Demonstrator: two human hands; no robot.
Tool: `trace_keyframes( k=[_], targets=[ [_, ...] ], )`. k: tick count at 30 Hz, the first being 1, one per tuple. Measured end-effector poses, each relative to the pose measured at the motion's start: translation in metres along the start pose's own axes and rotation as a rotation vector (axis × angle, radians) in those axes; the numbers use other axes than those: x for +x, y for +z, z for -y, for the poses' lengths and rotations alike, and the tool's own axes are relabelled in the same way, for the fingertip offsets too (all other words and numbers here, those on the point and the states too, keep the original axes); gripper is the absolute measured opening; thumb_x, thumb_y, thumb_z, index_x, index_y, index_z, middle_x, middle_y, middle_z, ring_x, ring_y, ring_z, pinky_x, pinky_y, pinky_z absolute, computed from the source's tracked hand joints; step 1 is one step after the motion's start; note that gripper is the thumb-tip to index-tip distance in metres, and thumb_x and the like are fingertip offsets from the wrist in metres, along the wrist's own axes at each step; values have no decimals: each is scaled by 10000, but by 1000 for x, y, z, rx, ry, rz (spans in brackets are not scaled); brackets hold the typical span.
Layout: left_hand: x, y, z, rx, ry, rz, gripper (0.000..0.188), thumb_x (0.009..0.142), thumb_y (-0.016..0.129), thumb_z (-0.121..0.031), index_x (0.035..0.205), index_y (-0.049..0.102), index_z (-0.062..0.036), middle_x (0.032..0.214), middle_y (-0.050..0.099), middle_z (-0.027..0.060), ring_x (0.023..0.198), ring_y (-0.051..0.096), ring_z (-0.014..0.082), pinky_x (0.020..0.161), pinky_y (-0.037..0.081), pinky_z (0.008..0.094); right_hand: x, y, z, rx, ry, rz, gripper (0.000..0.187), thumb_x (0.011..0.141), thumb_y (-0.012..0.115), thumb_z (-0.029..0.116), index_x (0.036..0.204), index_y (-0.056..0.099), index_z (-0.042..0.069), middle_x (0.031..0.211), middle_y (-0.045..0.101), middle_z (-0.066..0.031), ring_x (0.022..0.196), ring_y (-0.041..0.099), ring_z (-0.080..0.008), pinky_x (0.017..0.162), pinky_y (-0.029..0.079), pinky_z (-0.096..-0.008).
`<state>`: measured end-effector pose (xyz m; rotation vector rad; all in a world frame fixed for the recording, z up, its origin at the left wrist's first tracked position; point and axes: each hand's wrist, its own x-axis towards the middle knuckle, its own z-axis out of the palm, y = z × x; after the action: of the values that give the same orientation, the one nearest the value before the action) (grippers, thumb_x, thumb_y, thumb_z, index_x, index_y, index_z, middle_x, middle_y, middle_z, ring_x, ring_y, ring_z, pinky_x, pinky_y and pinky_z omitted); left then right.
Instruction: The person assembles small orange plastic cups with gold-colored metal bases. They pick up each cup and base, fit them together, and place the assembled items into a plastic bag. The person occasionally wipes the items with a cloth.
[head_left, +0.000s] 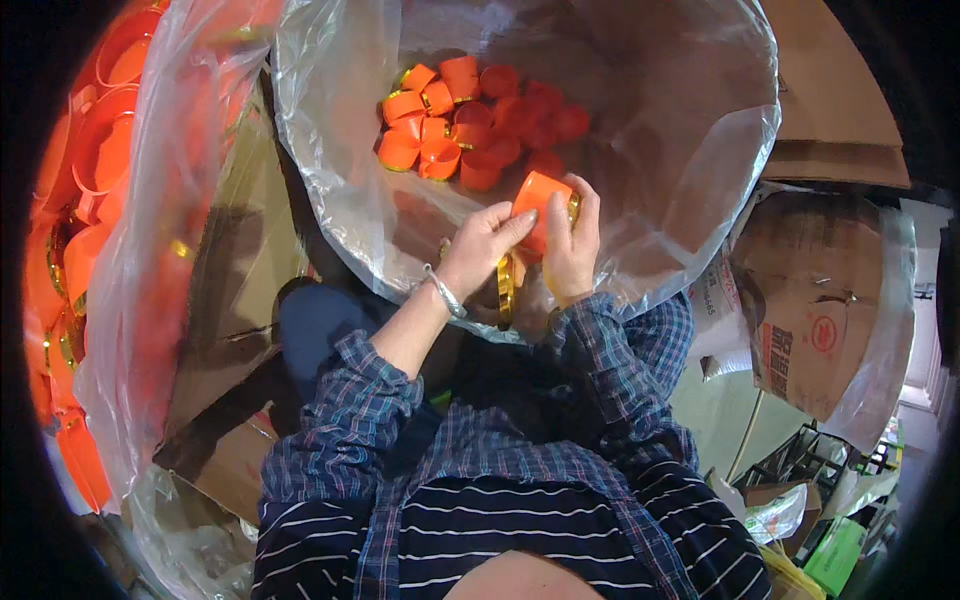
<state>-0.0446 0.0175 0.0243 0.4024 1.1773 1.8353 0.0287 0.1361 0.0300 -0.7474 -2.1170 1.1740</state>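
"Where is the orange piece (538, 203)?"
"Between the two hands: the left hand (470, 252) has its fingers pinching the left side, the right hand (572, 255) its right."
"And the gold strip (505, 292)?"
"Just bodyward of the left hand's fingers. Beyond both sets of fingers, heaped orange cups (480, 130) lie inside a plastic-lined container (690, 170)."

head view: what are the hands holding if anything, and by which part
An orange piece with gold trim: the left hand holds its left side, the right hand its right side near the gold.
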Motion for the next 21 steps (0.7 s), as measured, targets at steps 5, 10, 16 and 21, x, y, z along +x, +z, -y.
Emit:
trace_keyframes(
  k=[5, 10, 16, 21],
  targets=[
    [-2, 4, 3, 177, 41, -118, 383, 986, 582, -393, 993, 654, -17, 792, 615, -13, 661, 577, 65, 606, 461, 217, 14, 8, -3, 282, 122, -105, 430, 1042, 417, 346, 1225, 552, -19, 1107, 618, -131, 1010, 579, -206, 898, 467, -329],
    [0, 1, 2, 83, -77, -242, 416, 990, 576, -399, 957, 674, 4, 776, 609, -25, 696, 529, 37, 613, 435, 213, 9, 22, -9, 128, -10, -116, 352, 1011, 437, 236, 1217, 552, -25, 1140, 593, -187, 1056, 585, -299, 927, 451, -365],
    [-7, 4, -9, -164, -67, -214, 392, 990, 570, -403, 986, 662, -22, 717, 615, -3, 545, 568, 78, 544, 449, 222, 13, 9, -3, 251, 17, 34, 378, 1028, 425, 304, 1183, 560, -14, 1123, 607, -147, 1020, 597, -259, 915, 455, -335],
    [-16, 13, -6, 95, 118, -147, 372, 998, 569, -371, 953, 648, -10, 719, 606, 1, 568, 557, 75, 557, 441, 229, 12, -6, 13, 727, 411, 15, 578, 1049, 307, 511, 1202, 563, 16, 1081, 635, -85, 984, 610, -163, 889, 482, -308]
  ],
)
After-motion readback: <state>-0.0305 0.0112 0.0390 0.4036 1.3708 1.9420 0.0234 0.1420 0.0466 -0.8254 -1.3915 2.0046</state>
